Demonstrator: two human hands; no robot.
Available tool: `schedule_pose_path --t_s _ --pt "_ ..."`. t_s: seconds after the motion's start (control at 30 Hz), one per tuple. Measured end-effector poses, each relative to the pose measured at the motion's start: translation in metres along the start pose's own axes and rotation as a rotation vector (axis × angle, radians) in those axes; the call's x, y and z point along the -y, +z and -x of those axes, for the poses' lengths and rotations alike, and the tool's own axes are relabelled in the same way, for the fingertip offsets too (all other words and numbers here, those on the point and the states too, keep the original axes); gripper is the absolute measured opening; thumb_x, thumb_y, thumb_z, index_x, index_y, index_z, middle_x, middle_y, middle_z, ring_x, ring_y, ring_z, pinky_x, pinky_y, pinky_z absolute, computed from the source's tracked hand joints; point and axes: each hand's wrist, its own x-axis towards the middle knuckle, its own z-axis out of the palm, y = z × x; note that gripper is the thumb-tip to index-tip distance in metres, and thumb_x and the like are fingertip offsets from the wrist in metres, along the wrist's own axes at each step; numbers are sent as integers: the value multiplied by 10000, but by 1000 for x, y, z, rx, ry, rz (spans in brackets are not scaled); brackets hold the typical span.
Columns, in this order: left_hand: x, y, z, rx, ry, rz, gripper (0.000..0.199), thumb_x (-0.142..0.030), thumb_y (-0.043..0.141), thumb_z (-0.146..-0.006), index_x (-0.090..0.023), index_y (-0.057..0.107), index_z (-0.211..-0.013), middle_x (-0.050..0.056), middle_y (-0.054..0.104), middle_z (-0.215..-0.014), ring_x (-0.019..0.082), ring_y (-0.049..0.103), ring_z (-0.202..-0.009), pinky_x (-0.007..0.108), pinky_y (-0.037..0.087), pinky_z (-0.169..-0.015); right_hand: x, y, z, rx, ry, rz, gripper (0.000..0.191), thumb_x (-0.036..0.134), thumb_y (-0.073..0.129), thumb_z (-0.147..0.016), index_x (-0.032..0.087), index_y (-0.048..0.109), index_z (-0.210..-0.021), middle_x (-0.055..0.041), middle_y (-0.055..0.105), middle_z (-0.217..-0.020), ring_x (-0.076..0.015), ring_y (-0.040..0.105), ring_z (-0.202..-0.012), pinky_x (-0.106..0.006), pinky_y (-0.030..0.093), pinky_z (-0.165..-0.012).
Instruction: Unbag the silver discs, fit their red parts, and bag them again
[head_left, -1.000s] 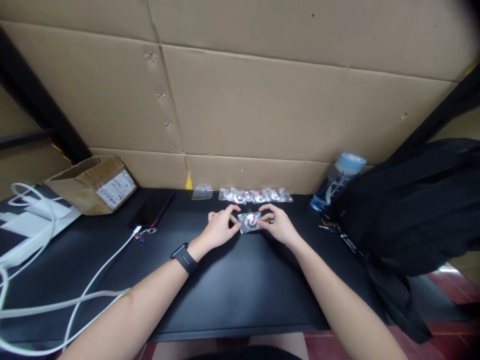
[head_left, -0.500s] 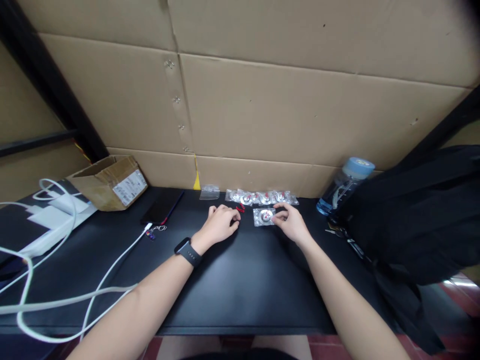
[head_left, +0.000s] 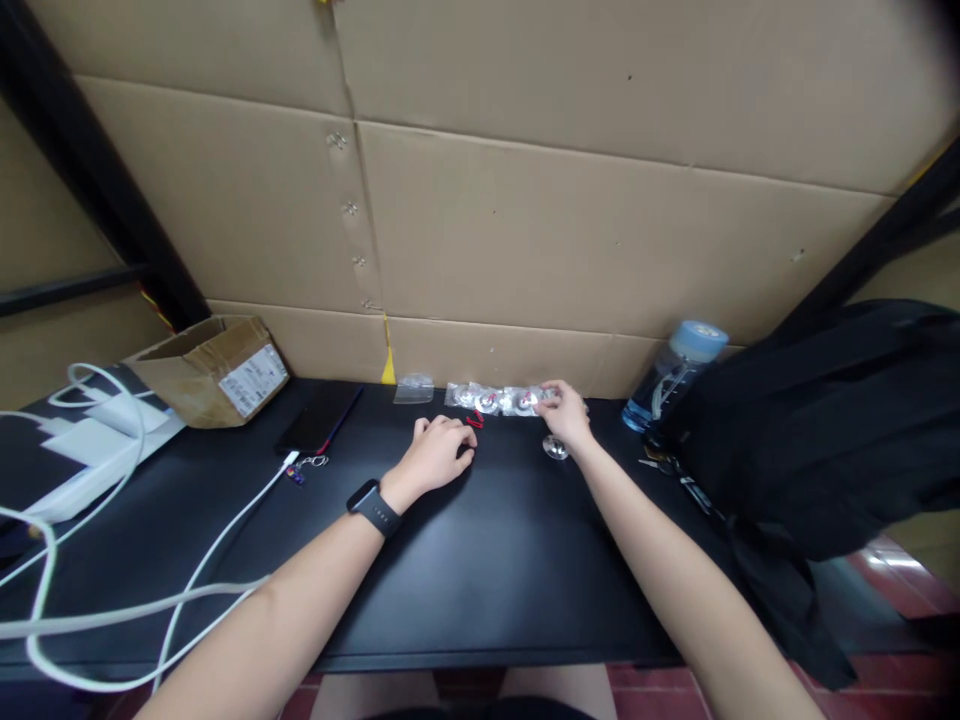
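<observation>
My left hand (head_left: 436, 452), a dark watch (head_left: 373, 505) on its wrist, rests on the black desktop with fingers loosely bent and apart, holding nothing visible. A twisted red wire (head_left: 475, 420) lies just beyond its fingertips. At the back, clear plastic packets (head_left: 487, 398) with round silver pieces and bits of red stand in a row. My right hand (head_left: 568, 415) reaches to the right part of this row, its thumb and fingers closed on the edge of a packet (head_left: 525, 401). A shiny silver disc (head_left: 555, 447) lies below that hand; whether it is wrapped I cannot tell.
An empty-looking clear bag (head_left: 414, 388) lies by the cardboard wall. To the left are a phone (head_left: 319, 420), an open cardboard box (head_left: 214, 370), white cables (head_left: 202, 570) and a power strip (head_left: 112, 460). A bottle (head_left: 675, 375), keys (head_left: 660, 462) and a black backpack (head_left: 817, 430) stand right.
My right hand has moved away from the front of the desk to the back row. The single packet in front is gone from its spot, and a silver disc shows below the hand.
</observation>
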Motion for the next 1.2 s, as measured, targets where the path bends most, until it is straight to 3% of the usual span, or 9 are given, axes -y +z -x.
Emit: schedule_pose_path --t_s 0.13,0.33,0.5,0.57,0.7,0.8,1.0,1.2 --pt "-3 -1 1 6 -5 -15 98 -243 593 -885 -243 685 -919 34 709 -1003 257 568 -1040 422 287 -875 35 21 -22 -75 148 26 378 222 664 -781 244 583 -1149 -8 737 -829 -213 665 -827 -320 423 -785" --pt "-3 0 2 10 -9 -41 107 -253 590 -902 -247 684 -952 41 704 -1023 263 558 -1074 424 312 -899 41 34 -11 -134 0 320 258 222 659 -827 227 623 -1083 -91 678 -1073 -293 582 -1084 -419 344 -915" --pt "-1 2 3 -55 38 -114 279 -253 573 -921 -257 635 -1193 82 632 -1309 294 496 -1223 447 345 -949 15 12 11 -42 -146 349 187 239 623 -844 240 637 -1030 -79 643 -1130 -298 563 -1124 -446 359 -945" --pt "0 5 4 -69 51 -137 376 -246 567 -923 -258 588 -1298 91 579 -1408 303 466 -1272 460 350 -973 0 -4 19 56 -223 333 211 271 624 -847 235 637 -1055 -85 641 -1146 -291 573 -1128 -436 394 -952" --pt "0 8 6 -59 55 -166 422 -250 541 -938 -244 555 -1360 93 609 -1381 316 460 -1273 477 359 -982 -25 -33 36 242 -265 269 327 337 677 -817 214 642 -1118 -96 652 -1145 -273 609 -1088 -397 462 -947" --pt "0 8 7 -57 52 -181 423 -259 532 -945 -227 553 -1366 96 623 -1359 322 464 -1263 480 366 -980 -31 -47 44 365 -275 251 332 342 724 -781 224 679 -1088 -81 674 -1109 -260 635 -1026 -391 475 -942" --pt "4 8 5 -68 53 -166 513 -258 509 -963 -233 444 -1471 96 551 -1468 306 436 -1320 480 356 -1002 -24 -53 47 406 -244 215 258 245 699 -770 214 701 -1026 -56 693 -987 -200 644 -829 -325 501 -804" --pt "6 10 5 -79 61 -200 355 -244 485 -993 -230 575 -1336 91 626 -1344 302 450 -1279 470 343 -981 -24 -49 48 391 -230 242 254 286 726 -764 221 697 -1008 -45 650 -936 -195 625 -814 -323 499 -790"
